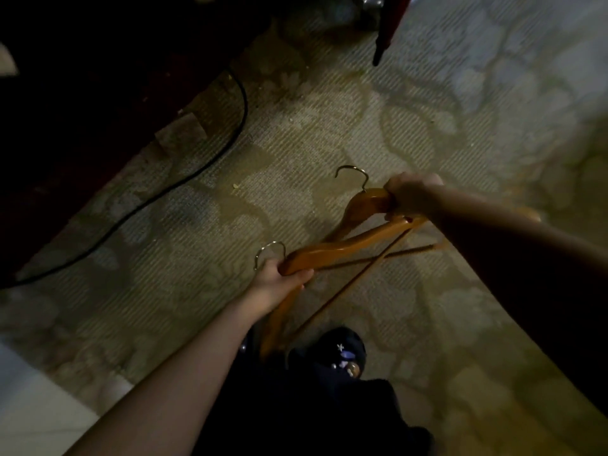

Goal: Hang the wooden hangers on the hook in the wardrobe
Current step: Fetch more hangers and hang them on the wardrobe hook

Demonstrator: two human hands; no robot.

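Two orange-brown wooden hangers cross each other above the patterned carpet. My left hand (279, 281) grips the nearer wooden hanger (342, 246) at its neck, just below its metal hook (268, 253). My right hand (411, 195) grips the farther wooden hanger (365, 202) beside its metal hook (353, 174). The hangers' lower bars run down towards my legs, and part of them is hidden behind my arms. No wardrobe hook is in view.
A black cable (184, 179) lies on the carpet (460, 110) along dark furniture (82, 77) at the upper left. A dark red pointed object (383, 44) hangs at the top. My dark shoe (342, 352) stands below the hangers. A pale surface (33, 406) fills the lower left corner.
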